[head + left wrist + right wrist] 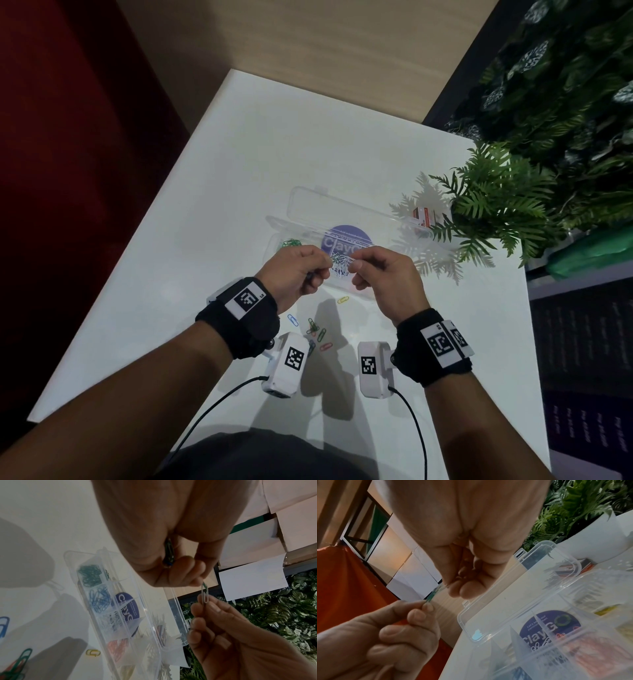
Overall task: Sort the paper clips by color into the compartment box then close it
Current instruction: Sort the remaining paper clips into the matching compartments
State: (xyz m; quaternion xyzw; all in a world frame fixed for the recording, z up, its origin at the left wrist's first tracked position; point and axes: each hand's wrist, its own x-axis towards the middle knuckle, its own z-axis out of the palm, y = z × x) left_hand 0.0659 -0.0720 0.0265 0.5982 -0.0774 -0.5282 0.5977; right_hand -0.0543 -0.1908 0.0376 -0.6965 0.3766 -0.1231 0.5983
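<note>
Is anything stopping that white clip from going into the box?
Yes. The white clip, pinched by the right hand, is hooked onto a green clip pinched by the left hand. They must come apart first. The compartment box lies open below, its lid back; nothing covers its white compartment.

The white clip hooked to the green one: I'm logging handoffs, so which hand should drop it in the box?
Right, probably: the right hand pinches the white clip, and the left hand pinches the green clip.
</note>
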